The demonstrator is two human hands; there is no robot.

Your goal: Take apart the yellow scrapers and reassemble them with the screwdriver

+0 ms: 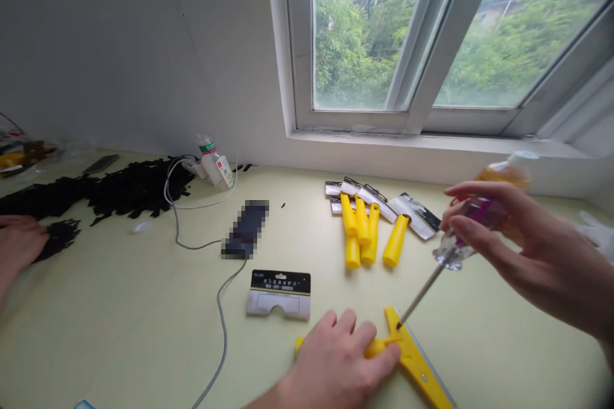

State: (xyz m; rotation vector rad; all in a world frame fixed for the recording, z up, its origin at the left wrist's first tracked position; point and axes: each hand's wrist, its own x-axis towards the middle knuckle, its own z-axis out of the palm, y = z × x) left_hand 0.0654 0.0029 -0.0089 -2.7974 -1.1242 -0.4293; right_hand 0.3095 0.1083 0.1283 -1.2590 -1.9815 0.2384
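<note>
At the near edge of the bench [144, 345], the left hand [336, 358] fingers pin the yellow scraper [417, 358] while the right hand [508, 236] grips a screwdriver [446, 262], tip at its head; five handled scrapers [369, 230] lie untouched beyond.

The phone [245, 230] is pixelated beyond reading. The yellow scraper's handle [377, 348] is mostly hidden under the left hand [338, 361]. A co-worker's hand [16, 243] is cut off at the left edge; the card's print [281, 283] is too small to read.
</note>
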